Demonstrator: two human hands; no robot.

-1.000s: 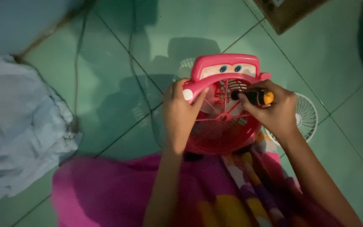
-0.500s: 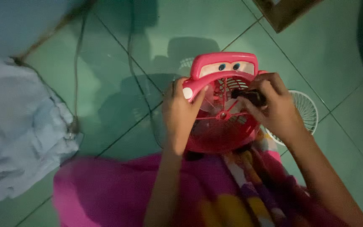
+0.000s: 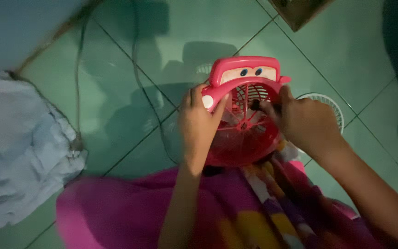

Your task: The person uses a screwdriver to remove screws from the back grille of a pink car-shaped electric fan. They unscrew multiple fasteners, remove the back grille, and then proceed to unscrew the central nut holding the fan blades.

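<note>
A pale crumpled cloth (image 3: 19, 147) is lying at nine o'clock. The left hand (image 3: 198, 124) is gripping the left rim of the pink car-faced fan housing (image 3: 245, 110), propped at centre against the lap. From three o'clock, the right hand (image 3: 307, 122) is closing on a dark tool (image 3: 256, 105), its long axis pointing toward nine o'clock through the grille. A white fan guard (image 3: 328, 103) is lying behind.

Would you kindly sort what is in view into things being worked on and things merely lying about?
In hand: red toy-car fan, gripped by left hand; dark tool in right hand.
Lying about: white fan grille, pale cloth, cable, cardboard box.
</note>
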